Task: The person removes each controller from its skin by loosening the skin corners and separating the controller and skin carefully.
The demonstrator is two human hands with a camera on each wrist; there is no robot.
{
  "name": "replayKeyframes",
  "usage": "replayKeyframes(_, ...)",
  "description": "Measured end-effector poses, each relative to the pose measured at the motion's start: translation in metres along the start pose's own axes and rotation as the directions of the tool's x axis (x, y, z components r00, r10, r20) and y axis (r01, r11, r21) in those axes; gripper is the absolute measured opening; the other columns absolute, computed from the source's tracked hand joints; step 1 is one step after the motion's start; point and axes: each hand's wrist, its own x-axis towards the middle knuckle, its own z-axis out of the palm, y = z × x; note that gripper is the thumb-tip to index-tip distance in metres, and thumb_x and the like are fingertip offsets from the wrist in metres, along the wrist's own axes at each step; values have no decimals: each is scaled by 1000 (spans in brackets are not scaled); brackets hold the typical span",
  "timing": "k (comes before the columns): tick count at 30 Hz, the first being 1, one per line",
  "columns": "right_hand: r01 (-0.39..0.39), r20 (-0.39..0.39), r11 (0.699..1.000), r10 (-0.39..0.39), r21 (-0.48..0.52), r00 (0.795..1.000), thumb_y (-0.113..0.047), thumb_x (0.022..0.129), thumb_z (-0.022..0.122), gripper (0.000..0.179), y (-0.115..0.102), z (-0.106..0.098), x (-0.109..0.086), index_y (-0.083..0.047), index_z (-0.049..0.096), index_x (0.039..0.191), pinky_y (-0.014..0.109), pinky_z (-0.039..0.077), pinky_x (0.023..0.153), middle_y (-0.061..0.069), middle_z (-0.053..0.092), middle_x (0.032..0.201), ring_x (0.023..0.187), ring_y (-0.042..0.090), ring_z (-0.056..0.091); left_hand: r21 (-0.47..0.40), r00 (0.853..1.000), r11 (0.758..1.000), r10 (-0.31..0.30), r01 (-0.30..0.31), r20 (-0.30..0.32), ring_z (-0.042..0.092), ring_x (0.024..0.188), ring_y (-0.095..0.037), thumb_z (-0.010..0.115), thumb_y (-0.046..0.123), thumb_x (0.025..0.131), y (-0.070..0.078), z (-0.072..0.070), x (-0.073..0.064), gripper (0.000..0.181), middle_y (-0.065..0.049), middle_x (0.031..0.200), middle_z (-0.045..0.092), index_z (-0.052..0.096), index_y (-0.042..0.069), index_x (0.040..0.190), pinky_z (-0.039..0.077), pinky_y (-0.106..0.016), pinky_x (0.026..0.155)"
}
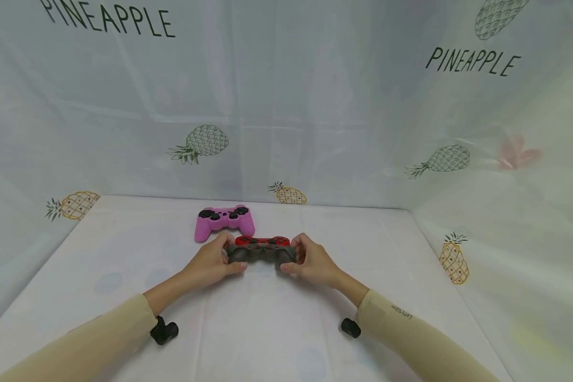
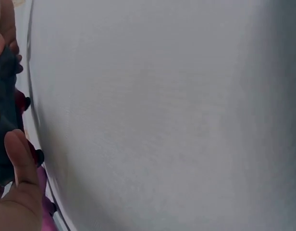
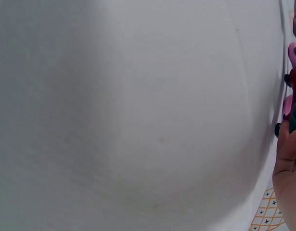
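Observation:
A dark grey and red game controller [image 1: 263, 251] is held between both hands near the middle of the table. My left hand [image 1: 213, 261] grips its left end, thumb on the near side and fingers behind. My right hand [image 1: 313, 261] grips the other end in the same way. The left wrist view shows the left thumb [image 2: 22, 156] against the controller's dark body [image 2: 3, 115]. At the edge of the right wrist view, the right thumb [image 3: 288, 144] lies on it too. Just behind the left hand, a pink game controller [image 1: 225, 220] with black buttons lies on the table.
A white cloth covers the table [image 1: 258, 339], whose far edge meets a hanging curtain [image 1: 277, 95] printed with pineapples. The curtain also runs along the right side. Black wrist cameras sit below the left sleeve [image 1: 110, 331] and right sleeve [image 1: 406, 331].

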Motion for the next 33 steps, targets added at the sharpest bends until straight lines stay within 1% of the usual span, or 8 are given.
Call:
replayKeyframes(4,60,13,994,-60,-89,998,-30,93,85,47,2,0,3,-13,49,117,27,45,69,-1,58,82,74,11,54,78,999,997,30,-31,16,52,60,-13,87,35,90,3,-1,2,55,1,65,56,47,14,122,41,-31,60)
replayKeyframes(8,103,36,987,-99,-127,994,-30,97,80,45,1,0,5,-11,45,117,28,43,65,-4,57,74,66,9,51,126,998,990,53,-56,29,49,59,-13,84,37,92,6,-4,4,54,0,65,53,46,13,121,40,-31,59)
replayKeyframes(10,113,51,983,-107,-141,993,-30,98,79,45,0,0,5,-11,43,118,27,42,63,-5,55,72,63,8,48,144,997,987,57,-64,50,48,59,-13,83,38,93,6,-5,4,54,0,64,50,45,13,121,38,-32,59)
replayKeyframes(14,121,90,978,-107,-167,990,-31,99,77,45,-2,0,5,-11,42,118,25,40,61,-6,50,70,61,5,44,179,993,981,62,-79,99,45,57,-11,81,41,94,5,-6,5,54,2,61,45,43,14,119,35,-31,58)
replayKeyframes(23,127,104,975,-110,-184,989,-32,101,75,39,-5,-4,5,-11,45,113,26,39,60,-4,49,71,62,6,44,263,987,955,113,-139,113,38,55,-11,78,40,97,9,-9,7,45,4,61,38,45,13,108,29,-29,55)
replayKeyframes(27,128,97,973,-111,-190,989,-31,101,75,36,-3,-3,4,-11,47,107,25,39,60,-5,50,71,63,7,45,290,988,948,99,-131,123,34,56,-11,78,41,97,10,-7,6,45,5,62,35,44,13,106,28,-30,56)
replayKeyframes(30,114,80,972,-99,-207,992,-30,100,76,33,-4,-2,4,-12,49,104,25,37,60,-6,48,70,63,6,43,298,989,947,89,-121,120,32,57,-12,78,43,97,11,-6,6,45,5,63,33,44,14,105,27,-31,56)
replayKeyframes(33,99,63,969,-87,-225,994,-29,100,76,31,-5,-2,4,-13,50,100,25,35,58,-6,45,68,62,6,42,309,989,943,95,-125,110,32,57,-12,78,42,97,10,-4,6,43,4,63,33,45,15,102,27,-31,56)
